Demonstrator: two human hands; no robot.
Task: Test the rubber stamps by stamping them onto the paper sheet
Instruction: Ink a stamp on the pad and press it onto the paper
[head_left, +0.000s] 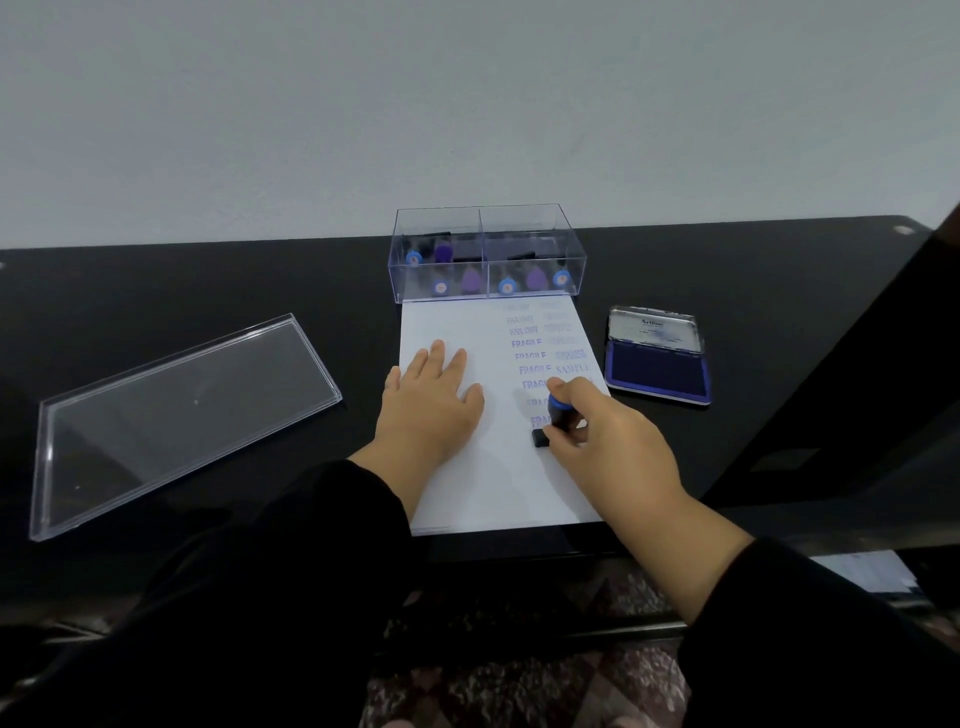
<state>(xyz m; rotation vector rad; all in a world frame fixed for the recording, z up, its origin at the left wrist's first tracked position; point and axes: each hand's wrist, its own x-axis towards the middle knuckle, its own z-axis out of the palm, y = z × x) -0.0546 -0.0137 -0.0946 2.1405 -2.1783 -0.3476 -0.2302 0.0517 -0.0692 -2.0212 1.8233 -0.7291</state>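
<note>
My right hand (608, 441) grips the blue-knobbed black rubber stamp (556, 418) upright on the white paper sheet (467, 483), just right of my flat, open left hand (431, 400).

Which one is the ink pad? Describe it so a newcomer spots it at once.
Start at the white paper sheet on the black table. Just right of it lies the ink pad: the only metal tin, its lid open, with a dark blue pad inside.

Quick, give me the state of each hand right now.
Left hand: open, lying flat on the paper.
Right hand: closed round the stamp, which stands on the paper.
</note>
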